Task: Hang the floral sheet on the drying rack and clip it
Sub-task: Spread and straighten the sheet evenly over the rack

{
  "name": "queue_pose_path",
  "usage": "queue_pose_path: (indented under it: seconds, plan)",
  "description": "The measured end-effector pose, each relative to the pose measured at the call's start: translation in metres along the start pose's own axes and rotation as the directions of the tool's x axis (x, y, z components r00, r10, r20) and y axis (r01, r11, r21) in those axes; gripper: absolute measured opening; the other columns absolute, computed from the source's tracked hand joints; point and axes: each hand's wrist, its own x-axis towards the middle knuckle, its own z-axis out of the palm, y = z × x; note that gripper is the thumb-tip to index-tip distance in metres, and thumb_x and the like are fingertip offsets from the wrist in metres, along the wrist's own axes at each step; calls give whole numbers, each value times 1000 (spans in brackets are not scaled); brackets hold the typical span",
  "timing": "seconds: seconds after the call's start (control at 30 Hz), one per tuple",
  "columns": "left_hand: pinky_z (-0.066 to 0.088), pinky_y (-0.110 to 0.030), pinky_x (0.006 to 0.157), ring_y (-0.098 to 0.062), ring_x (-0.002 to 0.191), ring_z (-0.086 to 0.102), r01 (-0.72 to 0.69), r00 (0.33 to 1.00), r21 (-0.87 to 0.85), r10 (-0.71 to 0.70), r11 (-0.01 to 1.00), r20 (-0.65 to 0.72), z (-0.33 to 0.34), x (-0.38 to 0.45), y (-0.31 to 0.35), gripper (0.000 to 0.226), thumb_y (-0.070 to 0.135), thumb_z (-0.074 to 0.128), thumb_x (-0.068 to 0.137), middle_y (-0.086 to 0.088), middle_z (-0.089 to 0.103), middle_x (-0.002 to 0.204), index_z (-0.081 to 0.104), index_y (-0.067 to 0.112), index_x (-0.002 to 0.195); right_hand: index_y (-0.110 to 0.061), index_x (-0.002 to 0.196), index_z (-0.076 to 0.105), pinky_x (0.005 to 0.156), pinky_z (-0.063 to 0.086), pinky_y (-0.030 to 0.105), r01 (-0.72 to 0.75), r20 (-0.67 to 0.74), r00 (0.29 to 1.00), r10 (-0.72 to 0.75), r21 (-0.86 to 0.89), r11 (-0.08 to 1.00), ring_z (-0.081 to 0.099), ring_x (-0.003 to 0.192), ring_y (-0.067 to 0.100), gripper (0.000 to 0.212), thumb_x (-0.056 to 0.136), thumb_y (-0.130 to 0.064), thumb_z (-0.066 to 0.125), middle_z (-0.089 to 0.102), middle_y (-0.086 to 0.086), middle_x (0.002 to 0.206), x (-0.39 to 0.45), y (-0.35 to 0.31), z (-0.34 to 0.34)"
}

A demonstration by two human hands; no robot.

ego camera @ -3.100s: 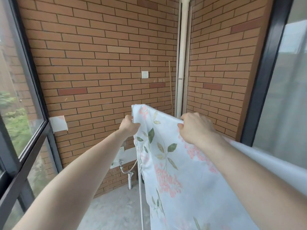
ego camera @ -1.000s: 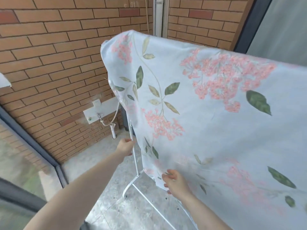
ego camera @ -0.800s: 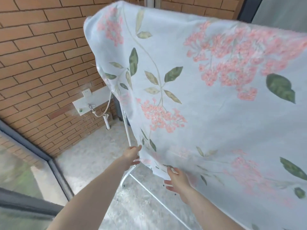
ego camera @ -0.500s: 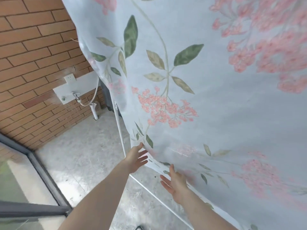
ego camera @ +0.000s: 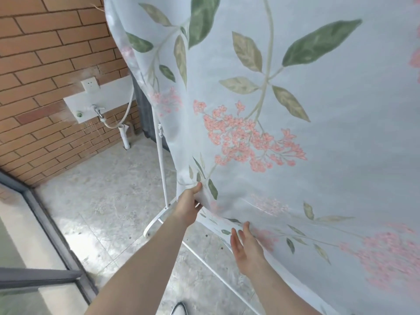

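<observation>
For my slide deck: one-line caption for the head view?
Left hand grips the hanging floral sheet by its lower corner; right hand open at its hem.

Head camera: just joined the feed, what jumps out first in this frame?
The floral sheet fills the upper right, draped over the white drying rack, whose pole and foot show at its left edge. The left hand pinches the sheet's lower corner; the right hand lies open against the hem beside it. Behind at left, a brick wall carries a tap.
</observation>
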Motion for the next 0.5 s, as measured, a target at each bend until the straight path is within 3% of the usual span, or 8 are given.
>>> queue_pose_path:
  seconds: [0.1, 0.23, 0.3, 0.4, 0.5]
  plan:
    - [56, -30, 85, -20, 111, 71, -157, 973, 18, 157, 988, -168, -12, 0, 9, 31, 15, 75, 94, -5, 75, 122, 70, 12, 124, -12, 125, 64, 74, 62, 25, 39, -27, 999, -37, 60, 997, 72, 105, 12, 45, 89, -35, 79, 67, -4, 128, 4, 0, 0]
    - [59, -30, 76, -25, 101, 71, -245, 904, 105, 266, 964, -335, -36, -5, 23, 20, 10, 83, 86, -8, 74, 109, 70, 6, 101, -13, 111, 64, 70, 61, 21, 128, -150, 981, -119, 56, 990, 73, 88, 9, 28, 92, -27, 78, 73, 2, 118, 9, 6, 8]
    - [60, -31, 72, -25, 90, 66, -260, 875, 154, 300, 953, -379, -45, -7, 28, 22, 11, 85, 85, -10, 68, 97, 63, 9, 86, -15, 105, 63, 68, 60, 19, 149, -167, 975, -146, 7, 989, 74, 82, 7, 24, 92, -28, 78, 74, -1, 112, 10, 15, 17]
    - [60, -32, 67, -23, 81, 63, -288, 845, 186, 341, 939, -412, -60, -3, 35, 29, 15, 86, 84, -10, 63, 89, 59, 9, 82, -14, 95, 65, 54, 58, 19, 185, -152, 968, -200, -105, 977, 73, 69, 4, 20, 94, -30, 76, 74, -3, 96, 18, 27, 33]
    - [59, -30, 59, -23, 76, 62, -305, 826, 226, 375, 925, -420, -73, 3, 39, 33, 15, 87, 84, -11, 62, 83, 55, 8, 79, -12, 89, 66, 57, 51, 23, 215, -156, 956, -248, -198, 956, 73, 71, 9, 21, 95, -30, 74, 75, 1, 88, 31, 32, 45]
